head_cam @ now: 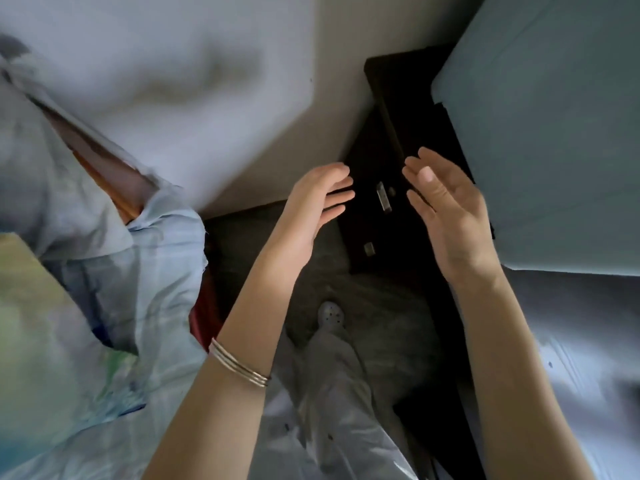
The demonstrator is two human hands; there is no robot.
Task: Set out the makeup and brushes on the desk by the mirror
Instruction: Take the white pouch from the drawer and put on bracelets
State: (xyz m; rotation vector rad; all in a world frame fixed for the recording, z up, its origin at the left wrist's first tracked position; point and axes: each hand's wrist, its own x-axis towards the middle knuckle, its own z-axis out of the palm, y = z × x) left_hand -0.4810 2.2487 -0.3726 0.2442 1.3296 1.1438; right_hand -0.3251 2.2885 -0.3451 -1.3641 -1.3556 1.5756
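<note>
No makeup or brushes can be made out. Two hands are raised palms facing, fingers relaxed and spread, nothing held — the left hand (pixel 317 199) and right hand (pixel 446 206). Between and beyond them a dark cabinet (pixel 377 161) is seen, one metal handle (pixel 383 196) showing. Three bangles (pixel 239 367) are worn on the left wrist. Bedding at left is blurred.

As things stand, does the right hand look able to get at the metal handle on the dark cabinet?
Probably yes. The right hand is open and holds nothing, just beside the metal handle on the dark cabinet, with nothing visible between them. The left hand hovers on the other side, also holding nothing.
</note>
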